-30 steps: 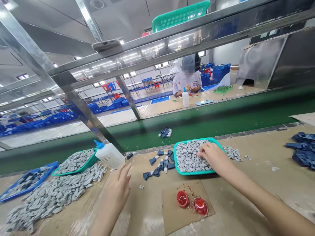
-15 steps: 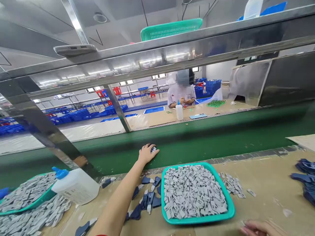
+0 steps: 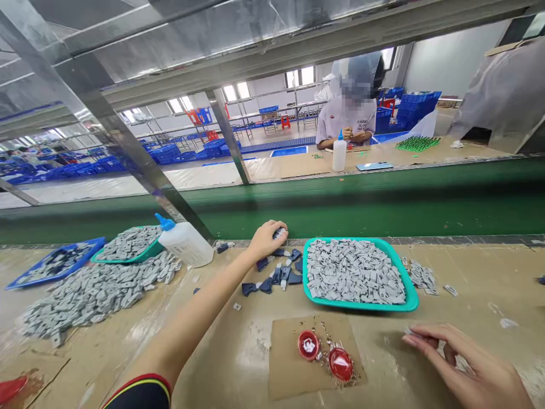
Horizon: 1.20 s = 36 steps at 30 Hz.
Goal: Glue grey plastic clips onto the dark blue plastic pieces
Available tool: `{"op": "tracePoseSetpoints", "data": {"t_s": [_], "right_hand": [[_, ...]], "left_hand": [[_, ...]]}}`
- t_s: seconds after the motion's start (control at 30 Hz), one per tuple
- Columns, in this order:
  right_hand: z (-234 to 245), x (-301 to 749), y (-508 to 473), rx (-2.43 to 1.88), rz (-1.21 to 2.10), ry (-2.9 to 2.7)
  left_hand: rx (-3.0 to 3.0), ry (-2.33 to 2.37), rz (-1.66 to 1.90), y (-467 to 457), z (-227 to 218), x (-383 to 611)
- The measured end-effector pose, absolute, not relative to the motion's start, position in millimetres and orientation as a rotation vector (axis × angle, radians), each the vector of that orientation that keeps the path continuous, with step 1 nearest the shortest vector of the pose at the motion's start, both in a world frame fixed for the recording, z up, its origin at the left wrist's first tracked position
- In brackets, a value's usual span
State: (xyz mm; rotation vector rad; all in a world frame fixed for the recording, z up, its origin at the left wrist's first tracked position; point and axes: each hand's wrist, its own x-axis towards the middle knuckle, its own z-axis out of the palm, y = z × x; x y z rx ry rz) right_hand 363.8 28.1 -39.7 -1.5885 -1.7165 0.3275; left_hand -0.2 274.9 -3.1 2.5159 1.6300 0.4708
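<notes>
Roughly between nine and ten o'clock from the green tray (image 3: pixel 411 301), the left hand (image 3: pixel 265 238) was curled closed around a clump of pale and dark pieces (image 3: pixel 279 233), mostly hidden by the fingers. That hand was by the near edge of the green belt (image 3: pixel 383 210), its bare forearm running back to a dark sleeve (image 3: pixel 140 395) edged in red and yellow. At four o'clock from the tray, the right hand (image 3: pixel 468 358) was low over the desk (image 3: pixel 230 358), thumb and forefinger pressed together on a small gray piece (image 3: pixel 409 332); whether the hand touched the desk could not be told.

The tray was heaped with gray parts (image 3: pixel 355 270). Just beside it at nine o'clock lay scattered navy pieces (image 3: pixel 276 276), some with pale ends; at three o'clock lay a few loose gray bits (image 3: pixel 422 278). Toward seven o'clock, a cardboard sheet (image 3: pixel 285 375) bore two red cups, the rounder one (image 3: pixel 309 345) left of the other (image 3: pixel 340 364). Farther out at nine o'clock were a white bottle (image 3: pixel 186 245) with a blue nozzle and a long gray heap (image 3: pixel 97 298). At twelve o'clock, across the belt, a co-worker (image 3: pixel 347 116) sat behind another bottle (image 3: pixel 339 154).
</notes>
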Motion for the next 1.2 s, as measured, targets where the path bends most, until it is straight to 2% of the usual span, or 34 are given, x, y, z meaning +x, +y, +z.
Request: {"op": "tracePoseSetpoints", "data": {"t_s": [0.17, 0.3, 0.5, 0.63, 0.83, 1.0, 1.2], "right_hand": [[-41.7, 353.0, 26.6, -1.720, 0.640, -1.441], [-26.2, 338.3, 20.4, -1.643, 0.937, -1.220], [-5.8, 295.7, 4.9, -1.483, 1.175, -1.126], [-12.2, 272.8, 4.4, -1.448, 1.219, -1.090], [-18.3, 261.8, 5.9, -1.464, 1.224, -1.095], [-19.9, 260.8, 4.2, -1.479, 1.241, -1.128], [-20.9, 261.0, 4.2, -1.497, 1.252, -1.122]], "left_hand": [[2.493, 1.465, 0.356, 219.1, 6.8, -1.5], [2.459, 1.384, 0.262, 203.9, 15.5, -9.1], [2.439, 1.371, 0.229, 192.0, 21.7, -13.6], [2.400, 1.434, 0.416, 182.5, 18.4, -9.4], [2.167, 1.604, 0.899, 145.8, 20.9, -6.0], [1.611, 1.293, 1.228, 78.3, 34.0, 0.5], [1.000, 1.121, 1.277, 14.6, 38.2, 5.9]]}}
